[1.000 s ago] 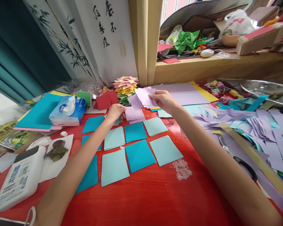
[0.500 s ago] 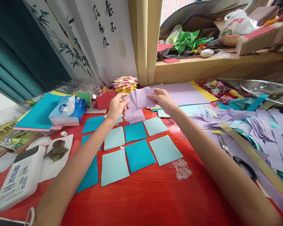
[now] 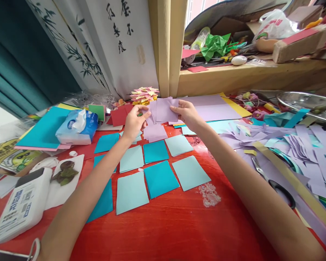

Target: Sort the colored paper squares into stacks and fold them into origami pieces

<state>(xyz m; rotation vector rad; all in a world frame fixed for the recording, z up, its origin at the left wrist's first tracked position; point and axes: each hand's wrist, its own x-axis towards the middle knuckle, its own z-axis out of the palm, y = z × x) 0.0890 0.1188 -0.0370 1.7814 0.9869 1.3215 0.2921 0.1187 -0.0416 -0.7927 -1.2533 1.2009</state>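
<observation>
Several small purple paper squares (image 3: 166, 110) are held up between my two hands, fanned so that their edges overlap. My left hand (image 3: 136, 121) pinches them at the left side, and my right hand (image 3: 185, 113) grips the right edge of the front square between thumb and fingers. Just below, more purple squares (image 3: 154, 132) lie on the red table. Nearer to me are piles of teal squares (image 3: 161, 179) and pale blue squares (image 3: 191, 173) in loose rows. My left forearm covers part of the teal piles at the left.
Scissors (image 3: 281, 194) and a heap of purple paper strips (image 3: 301, 152) lie at the right, by a metal bowl (image 3: 309, 103). A tissue pack (image 3: 77, 127) and a white device (image 3: 23, 206) are at the left. Folded pink and yellow paper pieces (image 3: 144, 96) stand behind my hands.
The front purple square has shifted slightly down and left with my right hand's thumb and fingers still on it. My left hand stays nearly where it was.
</observation>
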